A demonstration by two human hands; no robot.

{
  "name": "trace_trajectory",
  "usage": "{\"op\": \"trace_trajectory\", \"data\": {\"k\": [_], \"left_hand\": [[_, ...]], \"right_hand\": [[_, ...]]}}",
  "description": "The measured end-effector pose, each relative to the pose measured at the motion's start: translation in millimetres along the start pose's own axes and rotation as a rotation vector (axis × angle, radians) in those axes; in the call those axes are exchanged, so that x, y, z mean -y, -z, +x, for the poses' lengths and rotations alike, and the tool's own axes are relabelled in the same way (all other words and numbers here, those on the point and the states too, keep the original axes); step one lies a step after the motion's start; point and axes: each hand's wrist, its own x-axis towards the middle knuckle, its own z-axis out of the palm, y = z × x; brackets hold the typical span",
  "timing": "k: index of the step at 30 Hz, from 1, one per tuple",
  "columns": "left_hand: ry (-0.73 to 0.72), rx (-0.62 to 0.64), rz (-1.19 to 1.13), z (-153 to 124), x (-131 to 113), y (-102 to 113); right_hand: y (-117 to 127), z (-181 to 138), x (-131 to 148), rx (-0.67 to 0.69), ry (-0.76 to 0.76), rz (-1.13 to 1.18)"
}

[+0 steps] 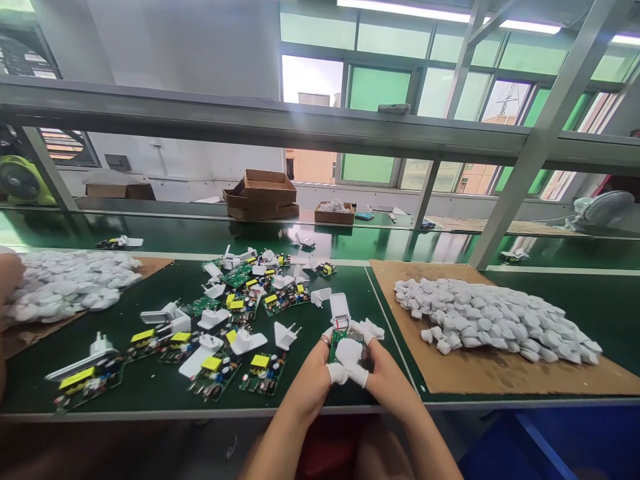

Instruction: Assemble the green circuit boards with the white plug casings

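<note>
My left hand (324, 360) and my right hand (379, 357), with white covers on several fingertips, meet near the table's front edge. Between them they grip a green circuit board (340, 338), mostly hidden by the fingers. A white plug part (340, 308) stands up from the board's far end, with a bit of red wire below it. A white rounded piece (349, 349) lies over the board between my hands; I cannot tell whether it is attached. Left of my hands, several circuit boards (263, 372) with yellow transformers and white plug parts (286, 335) are strewn about.
A heap of small white pieces (495, 320) lies on a cardboard sheet (450, 380) at right. Another white heap (70, 283) is at left, beside another person's arm (7, 280). Cardboard boxes (263, 193) stand behind. A metal post (520, 140) rises at right; a blue bin (545, 443) sits below.
</note>
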Motion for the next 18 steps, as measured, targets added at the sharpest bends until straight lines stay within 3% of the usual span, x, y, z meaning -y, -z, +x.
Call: {"op": "trace_trajectory", "data": {"k": [5,11,14,16,18], "left_hand": [[0.017,-0.025,-0.054,1,1,-3],[-0.006,-0.156,0.031,3,4,-3],[0.009,-0.195,0.055,3,4,-2],[0.013,-0.193,0.062,3,4,-2],[0.020,-0.197,0.066,4,4,-2]], "right_hand": [[0,0,-8,-0.035,0.020,0.054],[5,-5,-18,-0.314,0.048,-0.089],[19,-9,-19,-0.434,0.117,-0.416],[37,-12,-20,-0.517,0.192,-0.774],[58,-16,-23,-0.586,0.162,-1.117]]}}
